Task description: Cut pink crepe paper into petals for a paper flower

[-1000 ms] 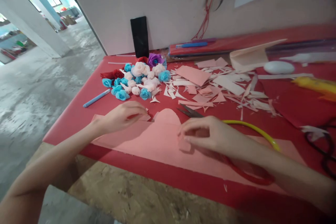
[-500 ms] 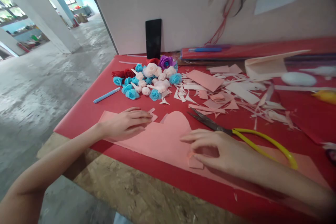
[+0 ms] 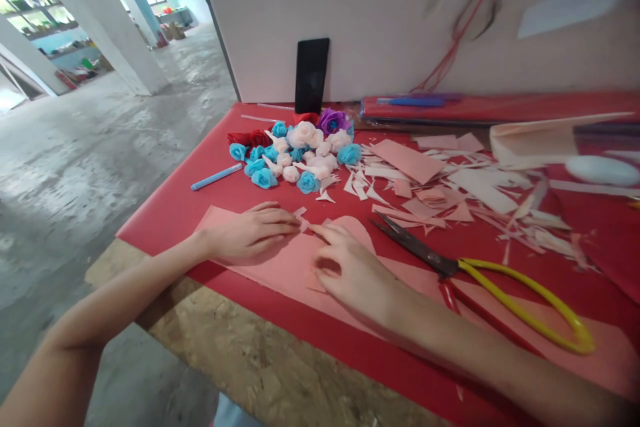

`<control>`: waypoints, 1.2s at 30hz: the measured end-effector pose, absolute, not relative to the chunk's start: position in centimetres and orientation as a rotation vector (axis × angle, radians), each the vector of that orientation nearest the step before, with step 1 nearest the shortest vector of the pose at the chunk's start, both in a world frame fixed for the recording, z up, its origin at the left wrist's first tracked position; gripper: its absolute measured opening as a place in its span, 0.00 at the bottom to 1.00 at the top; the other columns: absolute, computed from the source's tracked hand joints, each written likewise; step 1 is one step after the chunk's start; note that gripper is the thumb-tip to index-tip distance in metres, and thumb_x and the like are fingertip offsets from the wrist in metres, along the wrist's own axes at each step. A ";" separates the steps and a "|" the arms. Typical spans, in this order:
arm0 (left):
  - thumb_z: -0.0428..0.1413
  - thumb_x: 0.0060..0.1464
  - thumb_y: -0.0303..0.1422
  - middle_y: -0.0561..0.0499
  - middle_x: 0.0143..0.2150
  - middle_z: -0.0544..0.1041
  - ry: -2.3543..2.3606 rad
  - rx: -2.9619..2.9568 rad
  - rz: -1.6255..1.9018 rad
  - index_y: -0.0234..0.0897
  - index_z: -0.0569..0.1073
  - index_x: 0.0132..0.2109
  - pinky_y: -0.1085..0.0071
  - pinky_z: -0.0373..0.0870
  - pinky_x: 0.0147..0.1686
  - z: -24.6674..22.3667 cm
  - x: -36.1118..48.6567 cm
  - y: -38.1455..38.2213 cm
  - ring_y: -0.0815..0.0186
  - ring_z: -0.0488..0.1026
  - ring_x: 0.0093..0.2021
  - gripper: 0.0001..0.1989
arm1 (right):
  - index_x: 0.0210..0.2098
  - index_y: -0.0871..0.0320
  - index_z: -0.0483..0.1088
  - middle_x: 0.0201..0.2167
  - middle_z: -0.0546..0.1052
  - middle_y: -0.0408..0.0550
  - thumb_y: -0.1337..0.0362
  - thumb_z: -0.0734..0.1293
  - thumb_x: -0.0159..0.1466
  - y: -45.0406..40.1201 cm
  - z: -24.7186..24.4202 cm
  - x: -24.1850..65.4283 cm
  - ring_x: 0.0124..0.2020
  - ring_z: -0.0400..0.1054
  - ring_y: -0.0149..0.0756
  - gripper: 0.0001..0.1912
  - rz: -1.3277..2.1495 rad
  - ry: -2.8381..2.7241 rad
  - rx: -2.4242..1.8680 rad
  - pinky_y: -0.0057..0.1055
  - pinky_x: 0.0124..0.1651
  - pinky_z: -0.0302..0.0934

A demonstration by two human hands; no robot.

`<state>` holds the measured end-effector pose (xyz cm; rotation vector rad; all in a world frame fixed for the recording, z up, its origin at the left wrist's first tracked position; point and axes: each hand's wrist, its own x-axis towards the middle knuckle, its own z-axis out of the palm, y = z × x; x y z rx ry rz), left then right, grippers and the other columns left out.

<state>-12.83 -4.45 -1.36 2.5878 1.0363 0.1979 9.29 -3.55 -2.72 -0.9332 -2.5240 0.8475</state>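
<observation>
My left hand (image 3: 253,235) lies flat with its fingers stretched out over a long pink paper sheet (image 3: 285,267). Its fingertips reach a small light pink paper piece (image 3: 303,224). My right hand (image 3: 350,273) is over the same sheet, its index finger extended to that piece near the left fingertips. Between its thumb and other fingers it pinches a small square pink paper piece (image 3: 314,280), partly hidden by the hand. A rounded pink paper shape (image 3: 361,228) shows behind the right hand. Large scissors (image 3: 434,259) with one yellow and one red handle lie partly open beside the right forearm.
Blue, white, red and purple paper roses (image 3: 300,153) are heaped behind the hands. Paper scraps (image 3: 430,193) spread to the right. A blue pen (image 3: 216,177) lies at left. A black phone (image 3: 311,77) leans on the white panel (image 3: 270,20). The red table covering (image 3: 170,213) ends at left.
My right hand has moved left with the square pink paper piece, up to my left fingertips. The left hand stays on the sheet. The view has shifted slightly, showing more of the scissors.
</observation>
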 end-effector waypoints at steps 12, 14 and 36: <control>0.39 0.63 0.33 0.46 0.59 0.67 0.984 2.602 0.057 0.38 0.65 0.56 0.63 0.49 0.61 -0.6 -13.7 -3.2 0.63 0.61 0.60 0.19 | 0.21 0.64 0.70 0.53 0.65 0.63 0.80 0.60 0.54 -4.4 -3.1 8.6 0.53 0.61 0.51 0.11 0.818 -2.553 -1.024 0.48 0.55 0.57; 0.39 0.63 0.33 0.45 0.59 0.66 0.977 2.606 0.063 0.36 0.65 0.56 0.62 0.49 0.62 -0.6 -13.8 -3.2 0.63 0.61 0.60 0.19 | 0.21 0.64 0.70 0.50 0.68 0.61 0.81 0.60 0.52 -4.2 -2.9 8.5 0.52 0.62 0.49 0.12 0.834 -2.562 -1.037 0.45 0.54 0.58; 0.38 0.62 0.30 0.47 0.62 0.62 1.036 2.510 0.059 0.39 0.60 0.61 0.61 0.41 0.64 -0.4 -17.5 -3.9 0.65 0.56 0.63 0.21 | 0.24 0.59 0.73 0.50 0.65 0.54 0.75 0.64 0.51 -4.2 -2.7 8.4 0.51 0.59 0.48 0.08 0.887 -2.582 -0.942 0.47 0.52 0.57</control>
